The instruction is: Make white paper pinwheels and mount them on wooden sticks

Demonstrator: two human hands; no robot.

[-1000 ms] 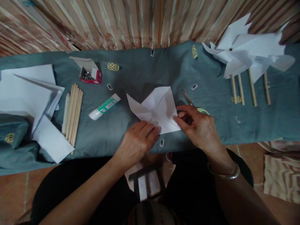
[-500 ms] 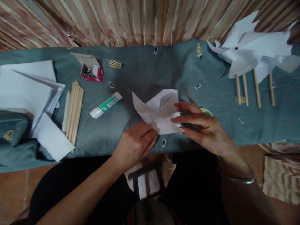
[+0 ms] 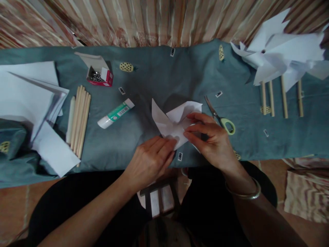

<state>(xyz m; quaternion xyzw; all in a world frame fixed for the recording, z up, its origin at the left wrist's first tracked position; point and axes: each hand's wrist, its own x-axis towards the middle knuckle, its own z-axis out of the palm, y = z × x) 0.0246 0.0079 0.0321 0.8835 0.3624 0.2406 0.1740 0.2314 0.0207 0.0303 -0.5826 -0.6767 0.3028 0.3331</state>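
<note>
A white paper pinwheel, its blades partly curled, is held just above the cloth in front of me. My left hand pinches its near left part, fingers closed together. On the opposite side my right hand has thumb and fingers closed on a blade's edge, bending it toward the middle. My palm and fingers hide part of that blade. To the right of the pinwheel lie scissors with pale green handles. A glue stick with a green label rests to the left.
An open red box of small metal pieces stands at the back left. Several wooden sticks lie beside stacked white paper. Finished pinwheels on sticks lie at the right. The green tablecloth reaches a curtain behind.
My right hand has moved left and closed its fingers on a blade, folding it inward. The scissors have come into fuller view. My left hand keeps its pinch.
</note>
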